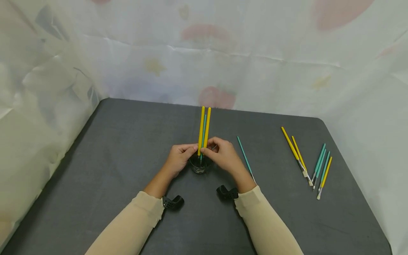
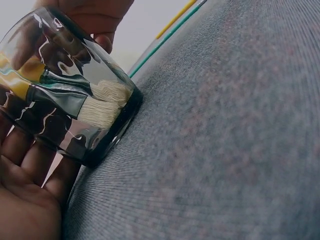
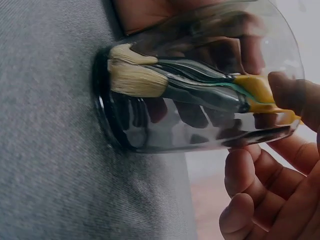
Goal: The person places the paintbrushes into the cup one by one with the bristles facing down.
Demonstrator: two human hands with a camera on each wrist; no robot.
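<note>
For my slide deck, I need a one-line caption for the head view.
Both hands, left and right, steady yellow and teal paintbrushes upright in a clear glass cup on a grey table.

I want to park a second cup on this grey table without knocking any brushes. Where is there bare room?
The table's left part, from the left hand out to the draped wall, is bare, as is the near edge between the sleeves. It is crowded around the glass cup, where both hands meet, and on the right, by the lone teal brush and the loose brushes.
</note>
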